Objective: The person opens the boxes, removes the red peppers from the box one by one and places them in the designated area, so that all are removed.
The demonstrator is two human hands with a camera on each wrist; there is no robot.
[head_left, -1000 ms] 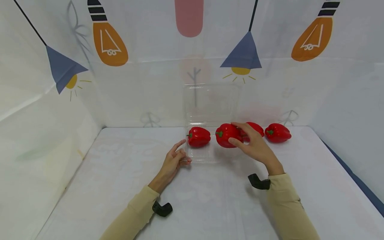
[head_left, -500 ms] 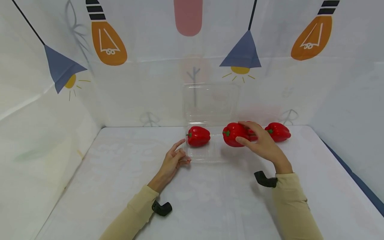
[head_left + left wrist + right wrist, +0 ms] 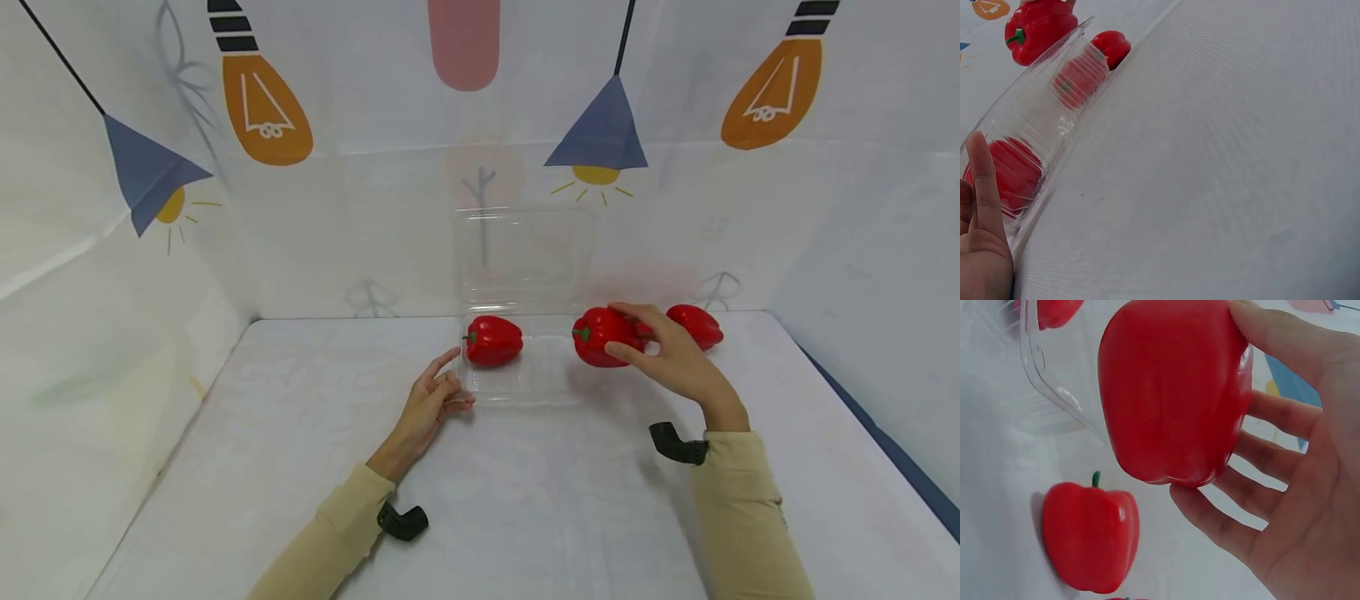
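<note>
My right hand (image 3: 667, 354) grips a red bell pepper (image 3: 600, 337) with a green stem, thumb on one side and fingers on the other. It is held up at the right end of a clear plastic clamshell box (image 3: 551, 383), whose lid (image 3: 525, 258) stands raised at the back. Inside the box, at its left, lies another red bell pepper (image 3: 492, 342). My left hand (image 3: 427, 412) is at the box's left side, index finger (image 3: 984, 175) straight along the clear wall. Under the held pepper, the right wrist view shows a loose bell pepper (image 3: 1090, 537) on the table.
A further red bell pepper (image 3: 696, 325) lies on the white table (image 3: 525, 500) to the right, partly behind my right hand. Behind the box rises a white cloth wall (image 3: 360, 225) printed with lamps and bulbs.
My right hand has moved to the right with the bell pepper, from over the box to its right end. The left hand keeps its place at the box.
</note>
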